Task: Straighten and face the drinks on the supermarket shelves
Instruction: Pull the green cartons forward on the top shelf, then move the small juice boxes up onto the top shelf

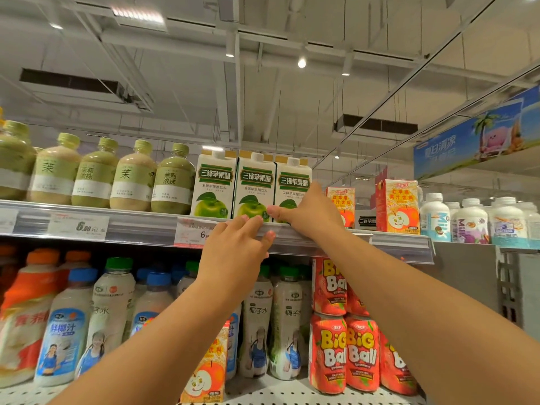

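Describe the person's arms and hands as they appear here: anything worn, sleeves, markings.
Both forearms are bare right to the frame's bottom edge: no sleeves in view. The left hand and right hand wear no gloves, rings, watch or wristband. The fingers have short, unpainted nails. No marks or tattoos show.

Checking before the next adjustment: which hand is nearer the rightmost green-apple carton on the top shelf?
Right. The right hand holds the rightmost green-apple carton at its lower front, thumb across it. The left hand rests lower left on the shelf edge, below the middle carton.
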### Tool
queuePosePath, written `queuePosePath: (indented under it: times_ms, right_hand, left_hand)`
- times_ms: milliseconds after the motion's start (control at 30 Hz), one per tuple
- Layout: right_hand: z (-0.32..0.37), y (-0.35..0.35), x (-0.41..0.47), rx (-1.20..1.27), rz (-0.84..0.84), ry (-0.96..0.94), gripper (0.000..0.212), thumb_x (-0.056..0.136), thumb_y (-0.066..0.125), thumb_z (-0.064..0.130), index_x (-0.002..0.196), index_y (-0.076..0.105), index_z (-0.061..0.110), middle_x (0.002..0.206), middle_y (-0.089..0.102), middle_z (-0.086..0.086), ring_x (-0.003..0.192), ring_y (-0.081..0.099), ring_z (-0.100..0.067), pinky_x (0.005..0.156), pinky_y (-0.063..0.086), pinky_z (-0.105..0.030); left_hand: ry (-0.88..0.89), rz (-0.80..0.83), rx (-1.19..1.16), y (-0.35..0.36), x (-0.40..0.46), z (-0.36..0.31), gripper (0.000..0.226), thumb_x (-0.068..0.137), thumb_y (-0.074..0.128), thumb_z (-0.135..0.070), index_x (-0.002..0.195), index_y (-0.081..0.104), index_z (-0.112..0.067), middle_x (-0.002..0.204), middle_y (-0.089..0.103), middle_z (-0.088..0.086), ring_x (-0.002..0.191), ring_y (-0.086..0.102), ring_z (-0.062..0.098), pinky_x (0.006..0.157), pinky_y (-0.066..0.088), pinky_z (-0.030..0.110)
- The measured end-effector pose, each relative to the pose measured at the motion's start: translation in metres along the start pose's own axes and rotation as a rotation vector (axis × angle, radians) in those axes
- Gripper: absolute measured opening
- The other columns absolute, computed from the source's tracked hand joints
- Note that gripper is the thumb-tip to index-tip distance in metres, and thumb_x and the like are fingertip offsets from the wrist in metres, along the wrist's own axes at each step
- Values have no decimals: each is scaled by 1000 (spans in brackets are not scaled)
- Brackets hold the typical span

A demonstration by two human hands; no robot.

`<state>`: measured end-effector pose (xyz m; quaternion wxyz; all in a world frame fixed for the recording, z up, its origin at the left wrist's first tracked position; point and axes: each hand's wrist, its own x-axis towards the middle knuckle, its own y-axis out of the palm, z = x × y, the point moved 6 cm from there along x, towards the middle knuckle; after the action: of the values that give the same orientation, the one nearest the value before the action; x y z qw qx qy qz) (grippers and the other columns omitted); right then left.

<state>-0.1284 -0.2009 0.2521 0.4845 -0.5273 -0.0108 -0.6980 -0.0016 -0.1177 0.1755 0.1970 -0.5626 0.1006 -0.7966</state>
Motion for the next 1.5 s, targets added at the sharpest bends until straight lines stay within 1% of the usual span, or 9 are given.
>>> queuePosePath:
  times_ms: [200, 333, 433, 600, 733, 1100, 1267, 1367, 1500]
  right_hand:
    - [4, -9, -29, -1, -148, -122, 62, 84, 64, 55, 126, 41, 17, 119, 58, -2, 108, 58, -24, 86, 53, -45]
    - [-15, 2, -82, -194, -154, -325, 59, 97, 48, 44, 146, 33, 15, 157, 24, -11, 146, 16, -29, 119, 18, -44]
    - [-37, 19, -131, -232, -106, -469, 58, 97, 50, 34, 149, 34, 13, 161, 10, -14, 149, 2, -27, 121, 9, -46]
    - [-68, 75, -206, -214, 136, -528, 54, 97, 50, 28, 148, 38, 12, 161, 17, -9, 149, 9, -25, 121, 12, -42]
    - [-84, 134, -248, -246, 450, -483, 56, 102, 29, 37, 154, 19, 21, 162, 11, 4, 148, 6, -12, 114, -7, -21]
    - [-88, 158, -246, -267, 546, -319, 52, 91, 39, 47, 137, 48, 24, 139, 52, 5, 128, 46, -17, 107, 37, -35]
    - [-40, 147, -209, 125, 472, -134, 68, 88, 58, 47, 145, 22, 41, 140, 45, 6, 113, 52, -11, 89, 50, -34]
    - [-17, 151, -199, 71, 472, -151, 76, 89, 58, 44, 148, 10, 46, 132, 47, 5, 109, 54, -15, 82, 54, -35]
    - [-14, 155, -196, -85, 412, -154, 59, 91, 51, 49, 143, 25, 43, 123, 59, 3, 102, 59, -20, 77, 54, -38]
  left_hand:
    - [11, 6, -41, 2, -4, 2, 49, 99, 49, -33, 146, 36, -31, 155, 30, 5, 142, 26, 29, 109, 26, 41]
    - [40, 64, -72, 11, -25, 6, 71, 95, 53, -19, 153, 13, -30, 162, -2, 5, 148, -4, 25, 118, 5, 42]
    - [65, 71, -76, 15, -55, 9, 80, 87, 58, -12, 153, 13, -23, 161, -7, 7, 147, -10, 26, 120, 0, 46]
    - [4, 159, -140, 32, -115, 13, 64, 86, 58, -13, 147, 37, -18, 160, 16, 8, 148, 7, 26, 118, 4, 43]
    - [-100, 306, -173, 54, -153, 22, 63, 94, 50, -24, 151, 26, -19, 159, 21, 5, 148, 11, 23, 117, 2, 40]
    - [-170, 294, -190, 62, -161, 28, 58, 95, 49, -36, 148, 31, -21, 150, 38, -2, 139, 30, 18, 117, 12, 38]
    - [-168, 280, -186, 60, -162, 29, 58, 94, 52, -36, 147, 34, -21, 148, 42, -2, 137, 34, 18, 116, 17, 38]
    - [-104, 288, -223, 60, -157, 33, 59, 94, 53, -37, 148, 32, -24, 149, 41, -3, 137, 35, 18, 114, 22, 37]
    - [-41, 355, -202, 62, -157, 58, 71, 90, 56, -32, 151, 21, -26, 155, 29, -2, 141, 26, 19, 114, 24, 36]
